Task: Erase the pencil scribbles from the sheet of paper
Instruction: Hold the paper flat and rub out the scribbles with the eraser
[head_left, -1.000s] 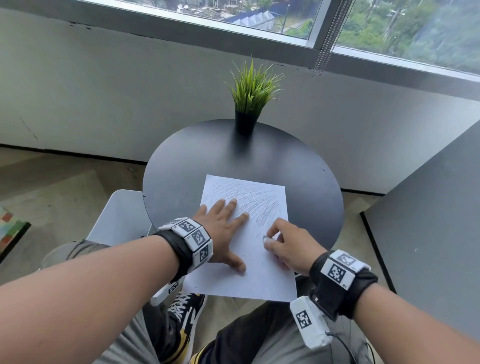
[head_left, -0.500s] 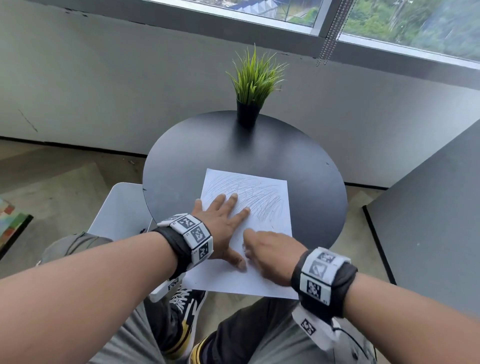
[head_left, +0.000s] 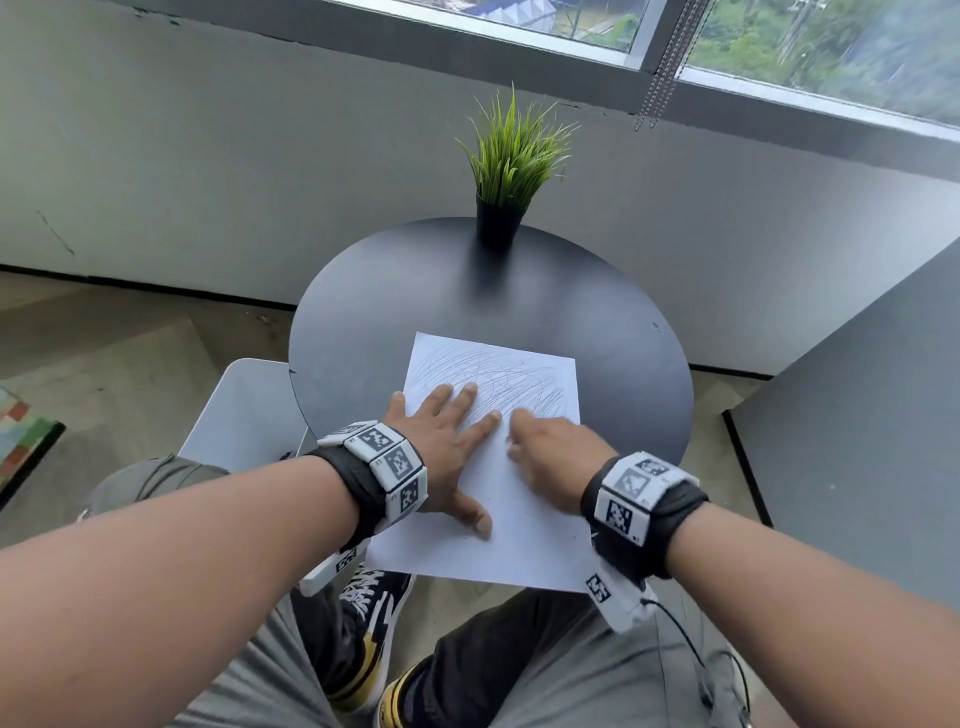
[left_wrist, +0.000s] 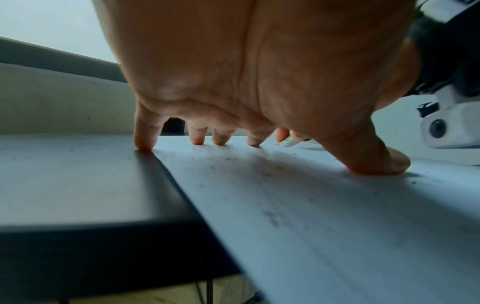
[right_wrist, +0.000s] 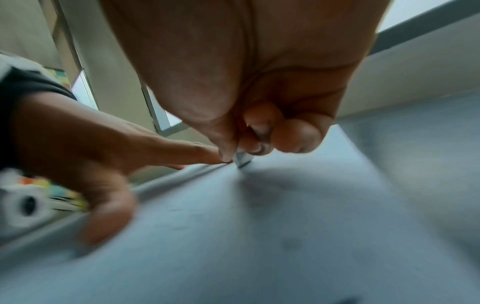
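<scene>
The sheet of paper (head_left: 519, 525) lies on the round counter (head_left: 597, 332), long axis running away from the person, near end overhanging the edge. The left hand (head_left: 441, 447) presses it flat with fingers spread. The right hand (head_left: 550, 452) pinches a small eraser (right_wrist: 242, 159) against the paper. The remaining pencil scribbles (head_left: 498, 379) lie just beyond both hands, on the far half, nearer the right hand's reach.

wrists: black bands (head_left: 358, 483), white tag blocks (head_left: 387, 457) | legs: grey trousers (head_left: 561, 675) | shoe: black-yellow-white (head_left: 363, 639)

white paper (head_left: 519, 540), black table (head_left: 597, 322)
</scene>
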